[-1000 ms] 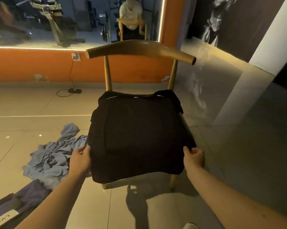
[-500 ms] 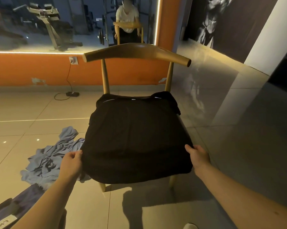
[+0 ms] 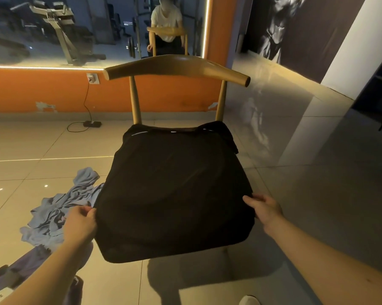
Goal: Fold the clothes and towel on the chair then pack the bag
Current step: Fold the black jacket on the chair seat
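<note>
A black garment [image 3: 172,186] lies spread over the seat of a wooden chair [image 3: 177,67], its near edge hanging over the front. My left hand [image 3: 80,223] pinches the garment's near left edge. My right hand [image 3: 265,209] pinches its near right edge. A crumpled light blue towel [image 3: 60,208] lies on the floor left of the chair. A dark purple bag [image 3: 18,274] sits at the bottom left, partly behind my left forearm.
An orange wall with a mirror [image 3: 75,29] stands behind the chair. A black cable and adapter [image 3: 91,123] lie on the tiles by the wall socket. A white pillar [image 3: 348,53] rises at the right. A white shoe tip [image 3: 249,300] shows at the bottom.
Both hands have slid along the garment's front corners and drawn the near edge toward me, so it hangs lower over the seat front. The view has tilted slightly.
</note>
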Tool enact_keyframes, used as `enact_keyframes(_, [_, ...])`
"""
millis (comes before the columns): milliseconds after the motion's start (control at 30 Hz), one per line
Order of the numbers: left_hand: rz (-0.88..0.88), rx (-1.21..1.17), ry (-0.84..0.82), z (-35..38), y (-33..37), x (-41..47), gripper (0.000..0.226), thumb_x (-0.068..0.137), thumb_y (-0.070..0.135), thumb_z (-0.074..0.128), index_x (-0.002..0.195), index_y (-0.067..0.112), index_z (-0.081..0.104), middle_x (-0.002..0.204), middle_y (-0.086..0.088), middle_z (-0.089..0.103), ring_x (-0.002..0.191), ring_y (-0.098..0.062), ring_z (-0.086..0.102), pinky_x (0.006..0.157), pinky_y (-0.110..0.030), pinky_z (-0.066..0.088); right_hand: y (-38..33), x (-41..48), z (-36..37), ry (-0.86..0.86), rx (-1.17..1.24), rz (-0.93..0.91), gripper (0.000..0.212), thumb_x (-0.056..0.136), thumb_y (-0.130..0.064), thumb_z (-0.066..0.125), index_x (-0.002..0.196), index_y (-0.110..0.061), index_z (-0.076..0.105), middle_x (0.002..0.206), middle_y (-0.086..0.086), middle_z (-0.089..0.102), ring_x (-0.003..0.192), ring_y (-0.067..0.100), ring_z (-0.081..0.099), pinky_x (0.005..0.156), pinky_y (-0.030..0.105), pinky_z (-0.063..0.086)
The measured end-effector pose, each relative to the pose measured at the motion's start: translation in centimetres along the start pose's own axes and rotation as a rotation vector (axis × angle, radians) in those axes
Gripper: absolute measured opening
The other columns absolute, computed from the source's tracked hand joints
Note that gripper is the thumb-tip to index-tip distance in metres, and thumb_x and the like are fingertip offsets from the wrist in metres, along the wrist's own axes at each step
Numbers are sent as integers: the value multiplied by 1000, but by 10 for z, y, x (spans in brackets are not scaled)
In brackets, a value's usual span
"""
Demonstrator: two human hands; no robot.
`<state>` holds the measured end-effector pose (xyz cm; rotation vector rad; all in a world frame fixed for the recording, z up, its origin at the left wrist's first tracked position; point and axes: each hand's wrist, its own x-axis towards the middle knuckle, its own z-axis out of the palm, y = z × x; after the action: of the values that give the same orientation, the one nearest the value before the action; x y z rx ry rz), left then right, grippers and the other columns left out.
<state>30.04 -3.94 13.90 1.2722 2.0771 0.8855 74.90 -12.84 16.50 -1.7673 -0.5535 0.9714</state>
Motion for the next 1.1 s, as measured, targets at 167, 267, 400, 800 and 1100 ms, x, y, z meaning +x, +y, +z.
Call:
enact_keyframes(167, [-10,102,-44,11,13,-5,31,89,8,63,102,-19,59,94,-38,63,87,-54,62,78,-64,53,13,15,10,81,71,83,20,102,-12,56,116,0,64,97,14,70,74,22,64,48,26,49])
enact_keyframes(267, [101,88,4,27,46,-22,13,88,6,62,85,-6,57,71,-17,54,60,-27,53,55,-39,46,20,14,13,71,69,152,16,103,-5,50,111,-3,64,91,16,71,69,23,65,45,26,47])
enact_keyframes(400, [230,16,5,69,90,-55,30,92,16,70,116,12,53,102,-4,55,87,-18,58,77,-35,52,30,12,16,-57,57,176,10,98,-2,60,105,-8,66,92,15,74,71,22,73,43,22,47])
enact_keyframes(800, [819,274,-399,215,190,-150,25,102,28,55,123,29,68,123,13,58,109,-4,54,89,-20,49,36,19,5,-300,-2,65,15,92,-11,69,98,-24,71,99,-3,71,93,12,62,75,25,47])
enact_keyframes(1100, [837,367,-329,227,191,-146,34,101,24,55,135,27,61,140,7,50,129,-12,44,103,-28,46,40,25,-26,-478,160,106,36,88,-36,75,115,-13,72,111,4,76,101,20,73,80,28,56])
